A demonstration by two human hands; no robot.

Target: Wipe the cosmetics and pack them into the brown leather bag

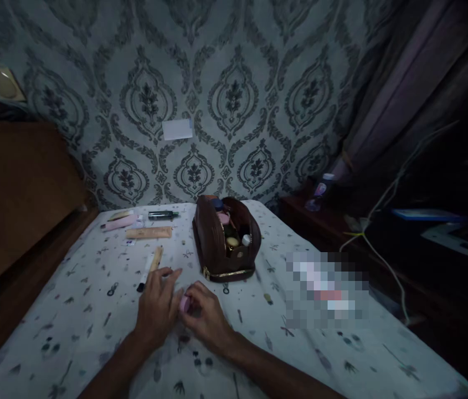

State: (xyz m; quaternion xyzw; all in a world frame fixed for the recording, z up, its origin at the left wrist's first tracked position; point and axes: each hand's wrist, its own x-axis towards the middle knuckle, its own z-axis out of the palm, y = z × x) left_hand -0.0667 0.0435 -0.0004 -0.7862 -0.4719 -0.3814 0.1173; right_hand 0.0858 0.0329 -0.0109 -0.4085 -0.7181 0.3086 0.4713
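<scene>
Between the thumb and fingers of my right hand [206,318] is a small pink round item [184,303], perhaps a cap or tiny jar; its exact kind is unclear. My left hand [157,307] is close beside it, fingers loosely spread, its thumb side near the pink item. Just beyond the left hand lies a slim beige tube with a black end [156,259]. Behind both hands stands a brown makeup bag [209,238], unzipped, with several cosmetics inside, among them a white-capped container [246,240].
At the back left lie a peach tube [148,233], a dark green tube [162,215] and a pink tube [119,222]. The patterned sheet [92,332] covers the surface. A blurred patch [325,291] is at right, with a bottle [320,191] and white cable [387,266] beyond.
</scene>
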